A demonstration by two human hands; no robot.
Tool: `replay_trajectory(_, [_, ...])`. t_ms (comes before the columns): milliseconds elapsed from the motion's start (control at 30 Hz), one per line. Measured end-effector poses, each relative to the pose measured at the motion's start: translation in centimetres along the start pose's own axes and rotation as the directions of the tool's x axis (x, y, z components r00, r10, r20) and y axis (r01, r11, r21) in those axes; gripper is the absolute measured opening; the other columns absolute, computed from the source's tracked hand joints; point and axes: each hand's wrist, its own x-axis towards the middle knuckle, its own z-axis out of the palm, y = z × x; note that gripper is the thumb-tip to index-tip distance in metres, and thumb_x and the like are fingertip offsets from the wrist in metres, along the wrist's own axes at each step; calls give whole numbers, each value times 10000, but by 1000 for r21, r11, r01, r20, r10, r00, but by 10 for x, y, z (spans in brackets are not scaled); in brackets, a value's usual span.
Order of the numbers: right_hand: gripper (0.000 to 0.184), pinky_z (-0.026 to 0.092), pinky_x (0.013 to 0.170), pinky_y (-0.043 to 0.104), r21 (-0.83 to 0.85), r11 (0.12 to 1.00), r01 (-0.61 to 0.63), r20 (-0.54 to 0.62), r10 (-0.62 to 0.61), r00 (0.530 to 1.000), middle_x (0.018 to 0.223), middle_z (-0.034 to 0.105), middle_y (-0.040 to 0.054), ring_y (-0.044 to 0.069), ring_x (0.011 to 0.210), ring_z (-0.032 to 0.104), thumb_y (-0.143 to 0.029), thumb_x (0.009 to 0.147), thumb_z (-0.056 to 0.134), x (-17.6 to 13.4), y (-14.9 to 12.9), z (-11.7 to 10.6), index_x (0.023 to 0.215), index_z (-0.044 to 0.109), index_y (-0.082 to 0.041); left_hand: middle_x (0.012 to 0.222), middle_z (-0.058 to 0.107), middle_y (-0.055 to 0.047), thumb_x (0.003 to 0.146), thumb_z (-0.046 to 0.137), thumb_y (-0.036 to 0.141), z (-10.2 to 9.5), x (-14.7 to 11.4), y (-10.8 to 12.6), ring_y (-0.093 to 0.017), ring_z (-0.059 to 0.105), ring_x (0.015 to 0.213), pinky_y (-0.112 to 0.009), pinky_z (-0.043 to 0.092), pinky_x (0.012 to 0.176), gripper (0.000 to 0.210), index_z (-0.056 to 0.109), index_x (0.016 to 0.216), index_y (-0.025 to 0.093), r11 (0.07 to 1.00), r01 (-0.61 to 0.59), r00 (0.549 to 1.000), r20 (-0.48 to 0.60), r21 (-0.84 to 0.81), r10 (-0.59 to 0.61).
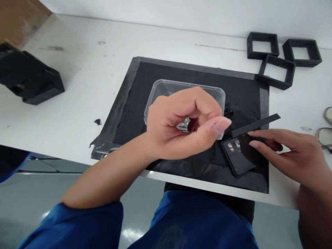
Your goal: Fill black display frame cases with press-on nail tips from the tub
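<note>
My left hand [166, 128] is raised over the middle of the mat, fingers curled round and thumb pressed to the index finger. Whatever is pinched there, if anything, is too small or hidden to name. Behind it a clear plastic tub [153, 93] is partly covered; a shiny coloured bit shows through the curl of my fingers. At the right, a flat black case [242, 160] lies tilted on the mat, with small shiny pieces [230, 147] on its top. My right hand [293, 152] grips its upper right corner with thumb and index finger. A thin black strip [256, 125] lies against its upper edge.
A black mat [202, 173] is taped to the white table [85, 62]. Three black square frames [277, 71] sit at the back right. A black box-shaped object [38, 79] stands at the left, a cardboard surface [20, 20] behind it. Eyeglasses [325, 135] lie at the right edge.
</note>
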Motion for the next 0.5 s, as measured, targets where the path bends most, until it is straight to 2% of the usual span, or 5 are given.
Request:
replay_trajectory(100, [167, 460, 517, 277, 17, 1000, -19, -3, 19, 1000, 749, 695, -51, 110, 532, 533, -375, 1016, 731, -2, 1, 1, 1174, 771, -341, 634, 631, 78, 1040, 659, 376, -1, -1, 6, -40, 534, 454, -211, 458, 465, 329, 572, 751, 245, 986, 70, 993, -105, 150, -55])
replay_trajectory(233, [167, 453, 512, 265, 1, 1000, -20, 8, 20, 1000, 704, 643, -59, 100, 534, 527, -400, 1029, 716, -3, 2, 2, 1174, 767, -337, 624, 597, 99, 1068, 655, 388, -12, 6, -5, -30, 541, 544, -238, 435, 508, 284, 625, 829, 239, 953, 76, 991, -124, 292, -41])
replay_trajectory(367, [199, 444, 501, 265, 2, 1000, -28, 15, 28, 999, 665, 590, -65, 105, 532, 516, -437, 1025, 715, -5, 3, 2, 1190, 768, -338, 623, 564, 117, 1055, 722, 352, -17, 13, -21, 19, 469, 555, -222, 373, 515, 332, 621, 801, 164, 950, 82, 983, -179, 302, -28])
replay_trajectory(500, [190, 478, 541, 289, 29, 999, -44, 19, 43, 999, 790, 694, -45, 111, 558, 531, -403, 1021, 718, -5, 3, 1, 1191, 766, -335, 701, 609, 106, 1076, 684, 403, -16, 14, -22, 11, 504, 620, -222, 416, 562, 368, 612, 805, 164, 945, 98, 983, -182, 313, -41])
